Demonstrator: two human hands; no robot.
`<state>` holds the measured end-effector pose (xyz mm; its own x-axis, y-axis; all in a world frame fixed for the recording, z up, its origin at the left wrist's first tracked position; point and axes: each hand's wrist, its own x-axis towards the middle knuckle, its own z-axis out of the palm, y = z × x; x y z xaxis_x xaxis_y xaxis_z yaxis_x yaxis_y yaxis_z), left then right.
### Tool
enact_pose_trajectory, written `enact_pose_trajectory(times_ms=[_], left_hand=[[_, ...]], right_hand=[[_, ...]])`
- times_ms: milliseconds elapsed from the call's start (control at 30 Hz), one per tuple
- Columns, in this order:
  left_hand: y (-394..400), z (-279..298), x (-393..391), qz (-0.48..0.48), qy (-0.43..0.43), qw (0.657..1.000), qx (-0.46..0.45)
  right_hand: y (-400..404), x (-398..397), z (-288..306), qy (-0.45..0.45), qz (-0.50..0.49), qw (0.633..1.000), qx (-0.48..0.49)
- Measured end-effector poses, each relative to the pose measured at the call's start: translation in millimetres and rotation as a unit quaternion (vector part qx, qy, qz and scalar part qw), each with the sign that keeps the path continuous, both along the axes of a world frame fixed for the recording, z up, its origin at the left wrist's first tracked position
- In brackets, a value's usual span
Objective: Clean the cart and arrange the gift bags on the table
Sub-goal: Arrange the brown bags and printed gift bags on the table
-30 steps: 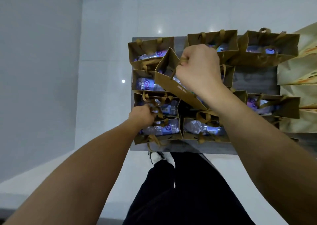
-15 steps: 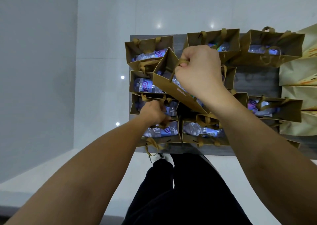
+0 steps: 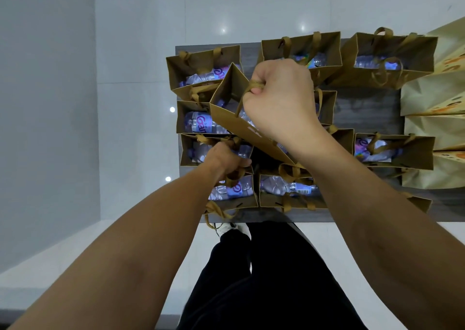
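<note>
Here right hand (image 3: 279, 98) grips lifted bag (image 3: 231, 118) handles; left hand (image 3: 226, 159) grips lower bag's.

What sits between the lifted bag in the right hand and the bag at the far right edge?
In the head view, a bare stretch of dark tabletop lies between the lifted bag, held by the right hand, and the right-edge bag.

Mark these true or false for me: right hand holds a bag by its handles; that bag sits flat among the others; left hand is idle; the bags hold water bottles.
1. The right hand holds a brown paper gift bag by its ribbon handles. True.
2. That bag sits flat among the others. False: it is tilted above the row.
3. The left hand is idle. False: its grip is on another bag's handles.
4. The bags hold clear plastic water bottles. True.
</note>
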<state>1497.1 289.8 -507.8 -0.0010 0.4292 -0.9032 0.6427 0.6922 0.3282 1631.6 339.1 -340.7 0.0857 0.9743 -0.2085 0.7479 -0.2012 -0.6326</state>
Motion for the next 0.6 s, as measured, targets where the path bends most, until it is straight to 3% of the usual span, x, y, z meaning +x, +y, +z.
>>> enact_pose_trajectory(times_ms=[100,300,400,500,600], left_hand=[[2,-8,3,0.069,-0.028,0.997,-0.018],[9,-15,11,0.136,-0.003,0.991,0.004],[9,-1,12,0.018,0.067,0.997,0.013],[9,20,5,-0.161,0.150,0.975,0.027],[14,34,-8,-0.209,0.125,0.970,-0.002]], right_hand=[[1,0,-2,0.002,0.003,1.000,0.000],[-1,3,-3,-0.003,0.003,1.000,-0.007],[1,5,-2,0.000,0.005,1.000,-0.017],[4,5,4,0.004,0.019,1.000,-0.023],[5,4,10,-0.008,0.030,0.999,-0.025]])
